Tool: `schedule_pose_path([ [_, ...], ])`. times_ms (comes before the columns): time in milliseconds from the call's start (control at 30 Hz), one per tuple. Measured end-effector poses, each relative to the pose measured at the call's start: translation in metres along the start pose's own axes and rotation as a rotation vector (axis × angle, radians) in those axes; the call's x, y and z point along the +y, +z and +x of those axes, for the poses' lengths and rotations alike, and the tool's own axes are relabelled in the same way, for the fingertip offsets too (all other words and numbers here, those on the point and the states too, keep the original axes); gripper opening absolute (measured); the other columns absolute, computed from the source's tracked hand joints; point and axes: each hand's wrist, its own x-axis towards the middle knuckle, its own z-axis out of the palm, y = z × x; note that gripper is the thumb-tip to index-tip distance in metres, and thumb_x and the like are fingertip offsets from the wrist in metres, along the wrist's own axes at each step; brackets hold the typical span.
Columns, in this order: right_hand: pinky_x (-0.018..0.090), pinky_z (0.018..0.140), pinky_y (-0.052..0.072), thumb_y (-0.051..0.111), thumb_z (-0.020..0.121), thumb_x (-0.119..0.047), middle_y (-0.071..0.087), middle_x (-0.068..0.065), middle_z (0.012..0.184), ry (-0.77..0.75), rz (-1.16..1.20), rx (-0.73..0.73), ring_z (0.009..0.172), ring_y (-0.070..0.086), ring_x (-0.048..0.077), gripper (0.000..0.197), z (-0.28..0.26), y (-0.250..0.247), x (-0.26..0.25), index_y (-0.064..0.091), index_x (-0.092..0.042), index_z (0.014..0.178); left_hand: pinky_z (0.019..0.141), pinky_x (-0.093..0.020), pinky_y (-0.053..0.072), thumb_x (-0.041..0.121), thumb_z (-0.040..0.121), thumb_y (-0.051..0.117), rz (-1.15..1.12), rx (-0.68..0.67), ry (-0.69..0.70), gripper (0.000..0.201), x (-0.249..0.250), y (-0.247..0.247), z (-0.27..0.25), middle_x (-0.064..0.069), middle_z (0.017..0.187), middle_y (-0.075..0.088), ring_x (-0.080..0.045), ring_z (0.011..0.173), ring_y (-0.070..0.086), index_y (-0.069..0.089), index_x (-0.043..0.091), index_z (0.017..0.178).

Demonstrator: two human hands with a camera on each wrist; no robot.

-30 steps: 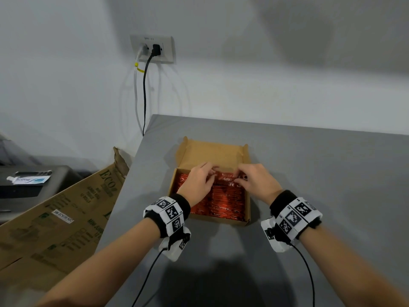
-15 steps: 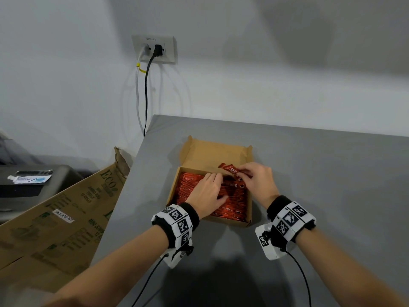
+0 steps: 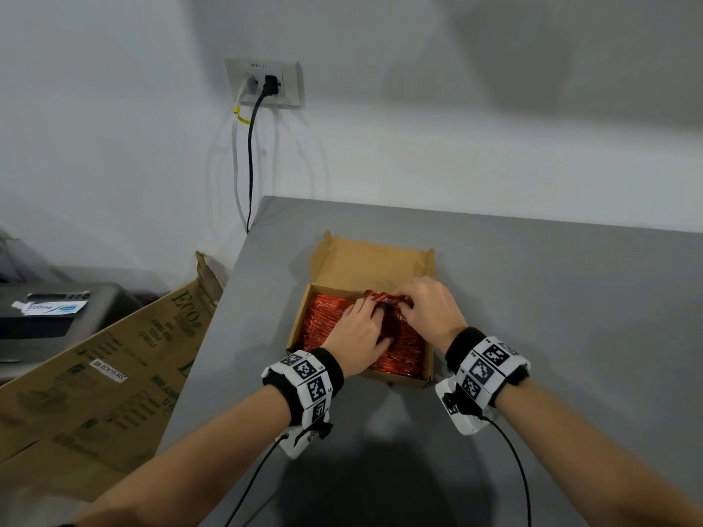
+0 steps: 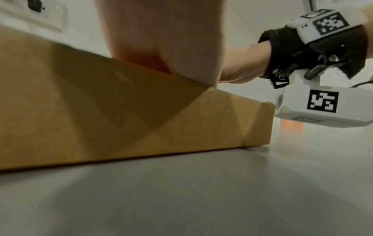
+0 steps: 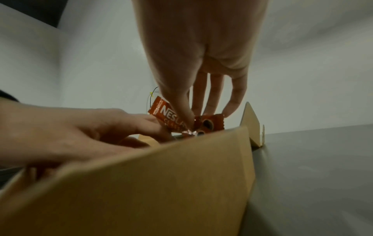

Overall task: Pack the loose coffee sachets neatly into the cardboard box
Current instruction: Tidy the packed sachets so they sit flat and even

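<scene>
Red coffee sachets (image 3: 327,321) fill the open cardboard box (image 3: 371,260), which sits at centre frame in the head view, on the grey table (image 3: 551,298) near its left edge. Sachets are packed in tight rows on edge across the box floor. One loose sachet (image 5: 171,115) is raised above the rows at the far right side of the box — white "NES..." lettering visible, tilted, with a second crumpled sachet (image 5: 210,122) just right of it in the right wrist view.

Right hand (image 3: 428,310) pinches the raised sachet between thumb and forefinger; the other fingers (image 5: 236,95) hang extended, slightly apart, tips near the sachet top. Left hand (image 3: 359,338) lies over the packed rows, fingers close together and slightly bent, tips touching the raised sachet's lower left side — no clear grip seen. Left wrist view shows only the palm base above the box's near wall (image 4: 121,119); fingers hidden there.

Box lid flap stands open at the far side, upper centre. Both wrists wear black bands with white marker blocks (image 3: 310,378), cables trailing to bottom of frame.

Outward: a large printed carton (image 3: 106,374) leans at left of frame beside the table. Wall socket (image 3: 266,83) at upper left-centre with a black and a white plug, cords dropping down behind the table corner. Dark unit (image 3: 49,310) at far left with a white tube on top.
</scene>
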Motion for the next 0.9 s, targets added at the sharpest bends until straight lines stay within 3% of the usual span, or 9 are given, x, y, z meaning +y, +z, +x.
schedule_pose_path([
  [300, 0.037, 0.081, 0.048, 0.053, 0.088, -0.010, 0.067, 0.009, 0.098, 0.055, -0.104, -0.084, 0.095, 0.061, 0.028, 0.017, 0.003, -0.001, 0.000, 0.068, -0.008, 0.096, 0.107, -0.035, 0.031, 0.035, 0.094, 0.046, 0.030, 0.001, 0.017, 0.048, -0.001, -0.002, -0.001, -0.011, 0.131, 0.042, -0.025, 0.124, 0.037, 0.043, 0.002, 0.129],
  [500, 0.039, 0.089, 0.037, 0.048, 0.090, -0.003, 0.063, 0.007, 0.105, 0.021, -0.326, -0.215, 0.106, 0.052, 0.028, 0.022, 0.007, 0.001, -0.009, 0.062, -0.012, 0.104, 0.107, -0.034, 0.030, 0.037, 0.094, 0.046, 0.029, 0.002, -0.008, 0.046, -0.002, -0.003, -0.004, -0.014, 0.130, 0.039, -0.026, 0.123, 0.035, 0.049, 0.001, 0.123],
  [667, 0.037, 0.085, 0.046, 0.046, 0.090, -0.002, 0.065, 0.012, 0.102, 0.016, -0.112, -0.243, 0.101, 0.058, 0.029, 0.025, 0.004, -0.001, -0.001, 0.065, -0.009, 0.105, 0.112, -0.040, 0.025, 0.035, 0.094, 0.046, 0.062, 0.001, 0.010, 0.048, 0.000, -0.006, -0.004, -0.014, 0.147, 0.024, -0.028, 0.134, 0.023, 0.046, 0.000, 0.126],
  [767, 0.034, 0.089, 0.047, 0.054, 0.089, -0.005, 0.068, 0.010, 0.102, 0.038, 0.056, -0.139, 0.097, 0.061, 0.024, 0.023, 0.001, -0.009, 0.006, 0.070, -0.010, 0.105, 0.111, -0.039, 0.026, 0.037, 0.094, 0.045, 0.051, 0.011, 0.018, 0.048, -0.001, -0.004, -0.002, -0.014, 0.145, 0.028, -0.027, 0.134, 0.025, 0.047, 0.001, 0.126],
  [900, 0.031, 0.085, 0.051, 0.062, 0.086, -0.008, 0.070, 0.009, 0.093, 0.111, 0.205, -0.040, 0.080, 0.058, 0.014, 0.017, -0.003, -0.014, 0.019, 0.072, -0.007, 0.100, 0.111, -0.038, 0.024, 0.040, 0.095, 0.044, 0.054, 0.007, 0.022, 0.052, -0.001, -0.003, -0.003, -0.014, 0.145, 0.028, -0.027, 0.135, 0.025, 0.045, 0.001, 0.130],
])
